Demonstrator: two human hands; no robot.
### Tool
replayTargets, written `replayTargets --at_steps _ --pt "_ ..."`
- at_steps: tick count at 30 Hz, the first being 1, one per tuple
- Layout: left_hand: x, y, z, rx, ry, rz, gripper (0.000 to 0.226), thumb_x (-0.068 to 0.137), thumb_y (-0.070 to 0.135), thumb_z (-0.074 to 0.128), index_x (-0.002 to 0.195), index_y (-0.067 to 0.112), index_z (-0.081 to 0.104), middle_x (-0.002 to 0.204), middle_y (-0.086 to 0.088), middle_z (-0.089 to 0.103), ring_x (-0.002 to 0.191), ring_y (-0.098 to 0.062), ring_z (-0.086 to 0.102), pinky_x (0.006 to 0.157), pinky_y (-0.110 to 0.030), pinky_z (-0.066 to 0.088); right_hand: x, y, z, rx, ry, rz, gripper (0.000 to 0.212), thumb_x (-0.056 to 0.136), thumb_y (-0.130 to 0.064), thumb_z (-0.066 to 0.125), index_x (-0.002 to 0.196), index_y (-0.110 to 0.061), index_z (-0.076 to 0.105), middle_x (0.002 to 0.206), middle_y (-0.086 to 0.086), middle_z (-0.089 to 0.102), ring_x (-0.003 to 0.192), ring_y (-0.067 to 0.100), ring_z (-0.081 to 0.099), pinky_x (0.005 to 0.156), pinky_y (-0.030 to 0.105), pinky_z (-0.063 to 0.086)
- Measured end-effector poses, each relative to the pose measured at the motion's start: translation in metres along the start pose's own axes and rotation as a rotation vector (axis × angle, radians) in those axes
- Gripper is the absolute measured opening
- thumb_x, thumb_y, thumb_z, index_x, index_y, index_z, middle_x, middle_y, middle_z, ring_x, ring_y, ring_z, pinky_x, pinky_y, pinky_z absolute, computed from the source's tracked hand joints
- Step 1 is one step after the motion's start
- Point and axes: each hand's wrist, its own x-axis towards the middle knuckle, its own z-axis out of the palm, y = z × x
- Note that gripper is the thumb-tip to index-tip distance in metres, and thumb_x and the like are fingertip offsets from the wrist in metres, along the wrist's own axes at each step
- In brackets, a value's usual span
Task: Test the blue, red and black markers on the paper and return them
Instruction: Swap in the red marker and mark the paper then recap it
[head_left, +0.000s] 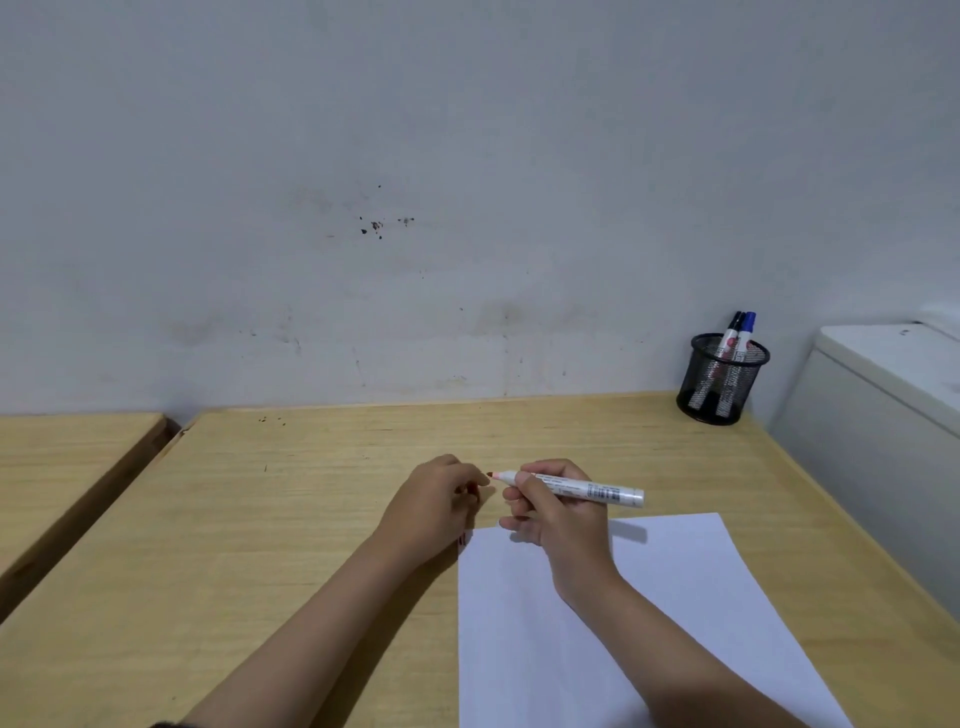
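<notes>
Operator: Paper (649, 623) lies nearest the lens, flat on the desk (311, 519), with the right forearm crossing it. Report the grips.

Inspector: Right hand (556, 512): fingers wrapped round the front part of the red marker (592, 490). Left hand (441, 499): fingers curled closed on a red cap (470, 488), of which only slivers show. Both hands sit just beside each other, at the paper's far-left corner.

Operator: Orientation of the marker?

Inspector: Long axis near horizontal, running left to right across the view. The uncapped red tip points left toward the left fingertips, close to them but apart. The rear end points right. The tip is off the paper, and the barrel's shadow falls near the paper's far edge.

Operator: Markings?

Inspector: The white barrel carries lines of small print and a barcode-like block, too small to read.

Operator: Remaining items?

Inspector: Black mesh holder (723, 382) at the desk's far-right corner, by the wall (415, 156). It holds the black marker (733, 325) and blue marker (747, 327), caps up, leaning slightly. Their red barrel print is unreadable. White cabinet (883, 415) on the right, second desk (62, 457) on the left
</notes>
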Motion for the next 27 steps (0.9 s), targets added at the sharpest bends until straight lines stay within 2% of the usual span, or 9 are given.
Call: replayTargets --at_steps 2,5,7,9,13,19,23,25,27 --pt "0.001 0.006 -0.003 -0.154 0.045 -0.075 0.014 0.082 0.011 0.064 0.093 0.016 0.070 0.086 0.001 0.070 0.075 -0.007 0.061 0.067 -0.012 0.045 0.000 -0.007 0.001 0.022 0.002 -0.047 0.005 0.082 -0.003 0.065 0.086 -0.003 0.061 0.063 0.007 0.068 0.054 0.017 0.060 0.060 0.037 0.054" --pt "0.001 0.018 -0.016 -0.718 0.101 -0.235 0.008 0.081 0.008 0.068 0.088 0.012 0.070 0.073 -0.001 0.070 0.069 -0.012 0.062 0.067 -0.022 0.051 0.001 -0.022 0.000 0.024 -0.012 -0.141 0.004 0.082 -0.002 0.065 0.082 -0.005 0.062 0.065 0.010 0.068 0.055 0.017 0.059 0.062 0.039 0.055" --pt "-0.002 0.027 -0.026 -0.974 0.090 -0.281 0.012 0.083 0.007 0.064 0.092 0.012 0.069 0.079 -0.005 0.066 0.074 -0.015 0.061 0.070 -0.023 0.055 0.000 -0.031 -0.003 0.010 -0.023 -0.202 0.006 0.082 0.000 0.065 0.079 -0.006 0.063 0.064 0.009 0.068 0.054 0.017 0.059 0.062 0.041 0.053" --pt "-0.006 0.035 -0.034 -1.089 0.060 -0.293 0.014 0.084 0.010 0.061 0.095 0.014 0.069 0.088 -0.009 0.064 0.081 -0.016 0.062 0.075 -0.023 0.056 -0.002 -0.039 -0.005 -0.022 -0.044 -0.261 0.007 0.082 0.001 0.065 0.079 -0.004 0.062 0.064 0.008 0.069 0.054 0.018 0.060 0.060 0.039 0.054" --pt "-0.012 0.052 -0.041 -1.167 0.014 -0.274 0.012 0.080 0.015 0.063 0.091 0.013 0.069 0.086 -0.005 0.067 0.081 -0.013 0.063 0.076 -0.023 0.056 -0.013 -0.050 -0.007 -0.080 -0.107 -0.337 0.009 0.075 -0.005 0.070 0.078 -0.003 0.061 0.063 0.007 0.068 0.055 0.019 0.061 0.055 0.032 0.057" --pt "-0.021 0.071 -0.050 -1.146 -0.055 -0.188 0.019 0.068 0.023 0.067 0.083 0.010 0.070 0.076 -0.003 0.068 0.072 -0.012 0.063 0.072 -0.022 0.055 -0.026 -0.063 -0.008 -0.185 -0.176 -0.378 0.010 0.073 -0.005 0.074 0.075 -0.005 0.064 0.065 0.010 0.067 0.051 0.022 0.060 0.054 0.037 0.055" --pt "-0.030 0.080 -0.063 -1.101 -0.055 -0.164 0.016 0.069 0.023 0.069 0.078 0.010 0.071 0.072 -0.002 0.069 0.069 -0.014 0.063 0.071 -0.023 0.056 -0.039 -0.080 -0.010 -0.244 -0.245 -0.420 0.008 0.073 -0.008 0.077 0.073 -0.010 0.069 0.064 0.005 0.069 0.050 0.017 0.062 0.048 0.023 0.050" --pt "-0.036 0.085 -0.071 -1.087 -0.038 -0.131 0.008 0.072 0.018 0.075 0.075 0.011 0.072 0.069 -0.002 0.070 0.065 -0.014 0.063 0.067 -0.022 0.056 -0.047 -0.088 -0.009 -0.237 -0.264 -0.435 0.009 0.069 -0.014 0.076 0.074 -0.012 0.070 0.066 0.003 0.071 0.049 0.018 0.062 0.048 0.021 0.050" --pt "-0.041 0.091 -0.080 -1.072 -0.015 -0.084 0.003 0.070 0.014 0.071 0.071 0.012 0.073 0.067 -0.002 0.070 0.064 -0.013 0.064 0.065 -0.022 0.055 -0.055 -0.094 -0.007 -0.225 -0.277 -0.451 0.011 0.065 -0.019 0.075 0.075 -0.015 0.071 0.070 0.003 0.073 0.048 0.019 0.064 0.050 0.022 0.050"
